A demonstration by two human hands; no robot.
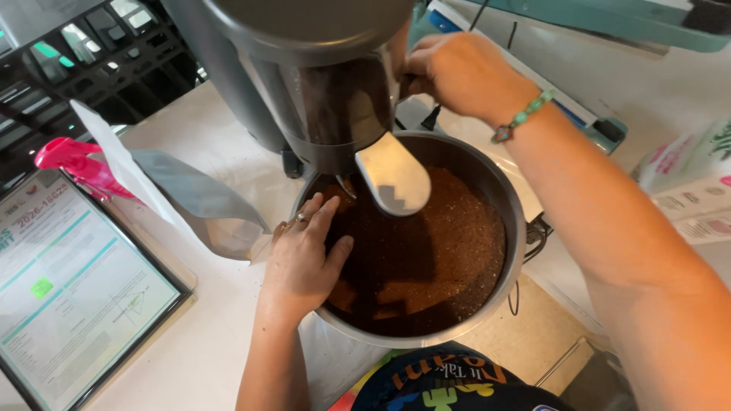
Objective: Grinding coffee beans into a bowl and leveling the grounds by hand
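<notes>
Bowl: the metal bowl (515, 228), full of ground coffee (434, 259), sits on the counter (205, 342) under the grinder's chute (392, 179).
Left hand (304, 259): fingers spread over the near rim, steadying it; best kept clear of the chute.
Right hand (461, 72): reaches beside the grinder (320, 84), fingers curled on something there.
Hidden: what the right fingers grip is out of sight, and the grinder's top is cut off.
Nearby: a grey bag (194, 198) lies just left.

Left hand (304, 259) rests on the metal bowl (509, 198) of brown grounds (442, 251); right hand (461, 72) apparently grips the grinder (320, 84).
</notes>
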